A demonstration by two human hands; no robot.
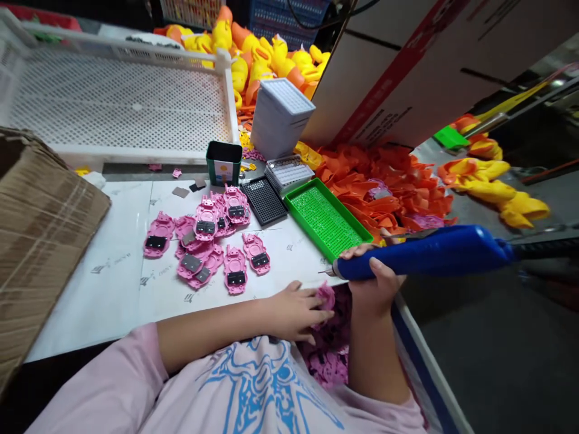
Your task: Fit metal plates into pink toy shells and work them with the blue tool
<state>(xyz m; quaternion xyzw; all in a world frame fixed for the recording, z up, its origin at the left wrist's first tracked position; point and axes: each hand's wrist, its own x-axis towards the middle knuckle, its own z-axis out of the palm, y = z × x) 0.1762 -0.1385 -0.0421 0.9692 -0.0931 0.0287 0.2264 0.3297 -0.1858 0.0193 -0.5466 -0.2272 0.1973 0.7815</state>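
Observation:
My right hand [377,283] is wrapped round a blue electric screwdriver [425,253], whose thin bit points left above the table edge. My left hand [294,312] has its fingers on a pink plastic part [325,296], partly hidden by them. Below that part, a heap of pink parts [328,364] lies between my forearms at the table edge. On the white tabletop, several pink plastic housings [235,271] with black or grey rectangular pieces lie left of my hands, some stacked on one another.
A green tray [330,220] holds small shiny pieces beside a black grid tray [265,201]. Behind are a dark green tin [224,164] and a white stacked block [275,123]. A cardboard box [40,241] stands left; orange pieces [380,187] pile up at right.

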